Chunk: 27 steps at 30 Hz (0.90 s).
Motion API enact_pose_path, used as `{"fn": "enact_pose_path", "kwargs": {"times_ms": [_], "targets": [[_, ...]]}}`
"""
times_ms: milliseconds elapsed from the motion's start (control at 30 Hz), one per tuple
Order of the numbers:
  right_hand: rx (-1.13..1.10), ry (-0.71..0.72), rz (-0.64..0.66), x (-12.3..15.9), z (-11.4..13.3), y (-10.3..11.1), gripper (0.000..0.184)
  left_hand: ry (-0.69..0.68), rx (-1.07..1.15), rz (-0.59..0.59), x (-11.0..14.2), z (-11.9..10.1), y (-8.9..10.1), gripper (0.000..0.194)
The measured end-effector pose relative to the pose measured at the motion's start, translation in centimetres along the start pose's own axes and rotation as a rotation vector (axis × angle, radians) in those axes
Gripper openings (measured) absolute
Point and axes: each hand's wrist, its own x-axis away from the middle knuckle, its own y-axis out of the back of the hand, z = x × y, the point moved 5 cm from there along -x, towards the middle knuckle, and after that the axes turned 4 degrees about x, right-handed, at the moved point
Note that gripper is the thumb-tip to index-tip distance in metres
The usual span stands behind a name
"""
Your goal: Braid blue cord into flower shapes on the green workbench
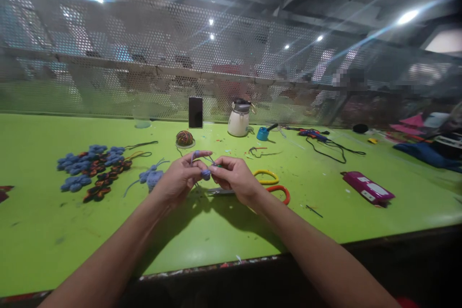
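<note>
Between my two hands is a small piece of blue-purple crochet (pixel 206 174). My left hand (pixel 182 173) pinches it, with blue yarn looped over the raised index finger. My right hand (pixel 233 175) is closed in a pinch at the piece's right side, on what looks like a crochet hook; only a bit of green shows at the fingertips. Just left of my left hand lies a blue yarn bundle (pixel 155 179) with loose ends. Under my right hand are scissors (pixel 279 192) with orange and yellow handles, their blades partly hidden.
Blue crocheted flowers (pixel 75 163) and dark orange-black ones (pixel 104 183) lie at left. Farther back are a multicoloured yarn ball (pixel 185 138), a phone (pixel 195 112), a white jug (pixel 238 120) and a blue pot (pixel 263 134). A purple packet (pixel 366 186) and a glue gun (pixel 312 134) lie right.
</note>
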Motion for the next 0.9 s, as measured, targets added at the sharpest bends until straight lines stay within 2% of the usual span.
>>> {"fn": "enact_pose_path", "kwargs": {"times_ms": [200,300,433,633,767,900], "targets": [[0.011,0.016,-0.065,0.0,0.4,0.5,0.025,0.071,0.079,0.047,0.3,-0.2,0.0,0.045],[0.003,0.054,-0.04,-0.2,0.7,1.1,0.023,0.078,0.061,0.052,0.3,-0.3,0.2,0.051],[0.032,0.064,0.042,-0.2,0.7,1.4,0.025,0.036,-0.004,0.015,0.0,-0.3,0.4,0.051],[0.119,0.028,0.106,0.0,0.7,1.4,0.025,-0.061,-0.107,-0.102,0.1,-0.8,0.2,0.049],[0.183,0.064,0.017,0.0,0.9,1.4,0.024,-0.113,-0.176,-0.135,0.4,-1.4,-0.1,0.047],[0.202,0.116,-0.033,0.3,1.5,1.4,0.018,-0.122,-0.189,-0.097,0.5,-1.5,-0.3,0.045]]}}
